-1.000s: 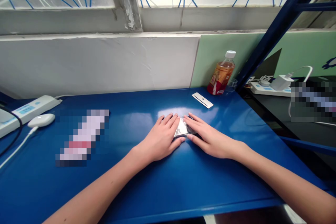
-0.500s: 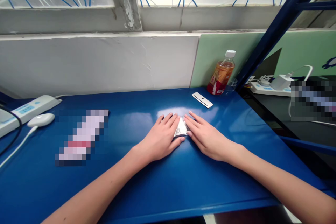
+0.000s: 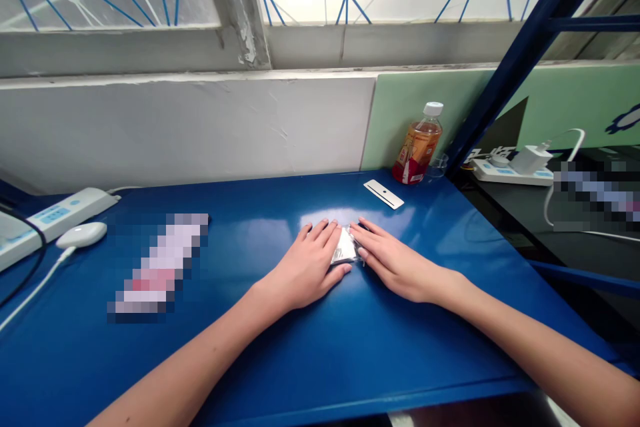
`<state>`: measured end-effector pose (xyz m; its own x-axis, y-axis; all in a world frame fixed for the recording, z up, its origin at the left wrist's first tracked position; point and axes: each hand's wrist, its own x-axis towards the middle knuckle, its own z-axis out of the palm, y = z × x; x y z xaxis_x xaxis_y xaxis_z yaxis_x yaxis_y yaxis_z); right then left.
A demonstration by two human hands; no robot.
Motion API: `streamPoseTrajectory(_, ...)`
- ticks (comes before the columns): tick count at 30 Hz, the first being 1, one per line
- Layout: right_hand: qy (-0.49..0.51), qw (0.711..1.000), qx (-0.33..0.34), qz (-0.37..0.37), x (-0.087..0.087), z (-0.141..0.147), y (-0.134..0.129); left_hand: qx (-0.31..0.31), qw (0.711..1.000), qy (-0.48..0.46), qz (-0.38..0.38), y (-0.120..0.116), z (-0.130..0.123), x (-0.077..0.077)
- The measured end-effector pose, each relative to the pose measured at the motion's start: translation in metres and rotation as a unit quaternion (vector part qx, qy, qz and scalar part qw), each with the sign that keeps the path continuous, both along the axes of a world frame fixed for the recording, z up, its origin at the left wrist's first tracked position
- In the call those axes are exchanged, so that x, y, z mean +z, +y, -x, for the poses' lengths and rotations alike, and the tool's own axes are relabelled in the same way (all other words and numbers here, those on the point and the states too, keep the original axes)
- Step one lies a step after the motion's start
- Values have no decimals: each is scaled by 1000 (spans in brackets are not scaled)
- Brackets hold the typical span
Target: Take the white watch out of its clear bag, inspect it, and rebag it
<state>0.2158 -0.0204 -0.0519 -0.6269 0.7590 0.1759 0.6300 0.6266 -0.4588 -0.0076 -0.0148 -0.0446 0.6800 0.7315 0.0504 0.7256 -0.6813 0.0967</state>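
A small packet with a white printed face and a clear, shiny wrapper [image 3: 344, 248] lies on the blue desk [image 3: 240, 360], between my hands. Over its left side rests my left hand [image 3: 307, 267], palm down with the fingers stretched forward and the thumb apart along the near edge. My right hand [image 3: 397, 263] lies flat at the packet's right edge, fingers extended and their tips touching the wrapper. Both palms hide parts of the packet, so its full shape and contents cannot be made out.
A white slotted card [image 3: 383, 194] lies beyond my right hand, near a bottle of amber drink [image 3: 419, 147]. At the left are a blurred-out flat object [image 3: 163, 263], a white cabled device [image 3: 83, 235] and a power strip [image 3: 65, 217]. A blue post [image 3: 505, 73] slants up at right.
My right fingers have shifted slightly at the packet's right edge, where more crinkled wrapper shows. My left hand stays in place. The whole view has tilted up a little.
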Motion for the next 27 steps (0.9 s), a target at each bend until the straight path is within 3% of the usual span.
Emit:
streamPoseTrajectory(15, -102, 983, 14, -153, -1, 10, -5, 3, 1000, -21, 8, 1, 0, -3)
streamPoseTrajectory(27, -122, 978, 15, -171, 0, 14, -9, -18, 1000, -5, 18, -1, -1, 5)
